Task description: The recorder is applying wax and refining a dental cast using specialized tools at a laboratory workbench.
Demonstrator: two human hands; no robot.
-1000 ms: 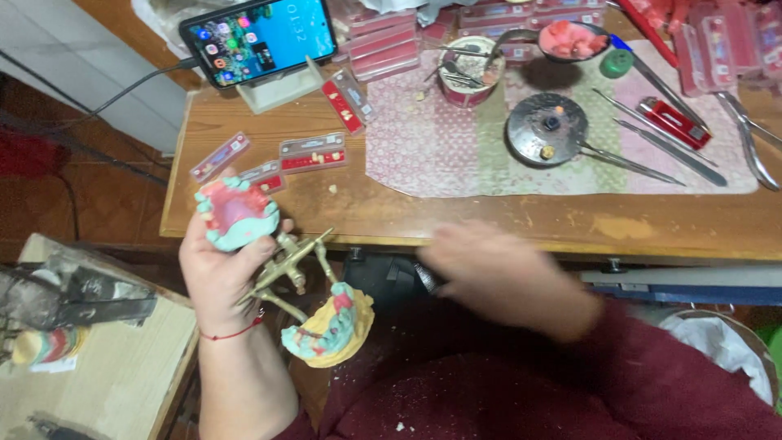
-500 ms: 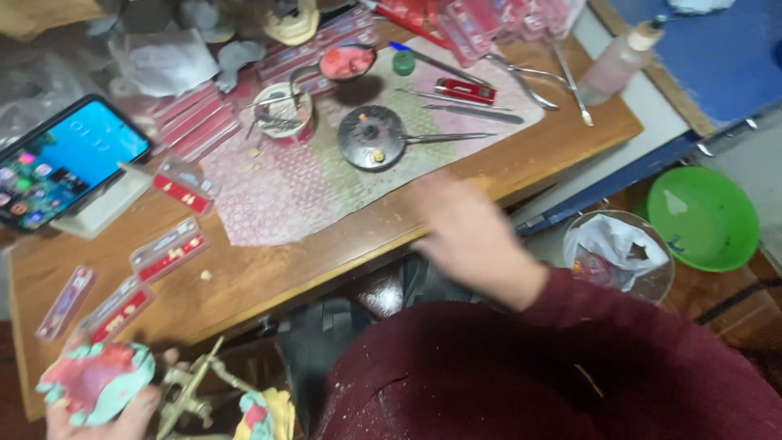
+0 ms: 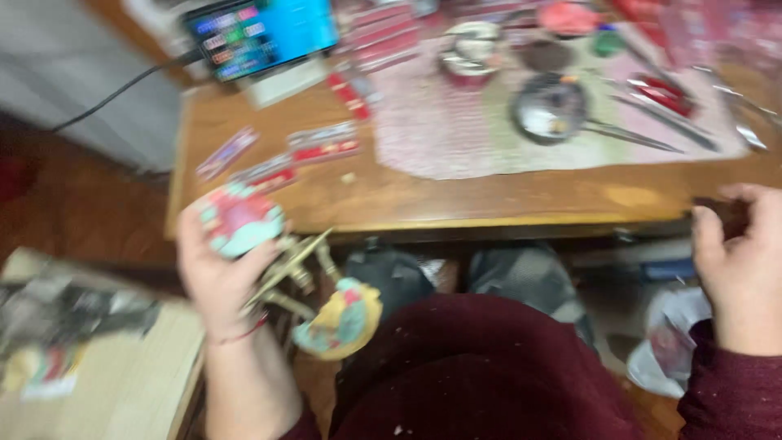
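Observation:
My left hand is shut on a brass hinged frame that carries two tooth models. The upper model, teal and pink, rests against my palm and fingers. Below it the lower model, yellow and teal, hangs over my lap. All of this is in front of the wooden table's left front edge. My right hand is at the table's right front edge, its fingers curled by a small dark thing. The picture is too blurred to show whether it grips it.
On the table are a lit phone on a stand, flat red packets, a patterned mat, a round metal dish with a handle, a small bowl and metal tools. A white bag lies low at right, a low board at left.
The view has swung about. My right hand has gone from above the table's middle to its right front edge. My left hand still holds the hinged frame with the models.

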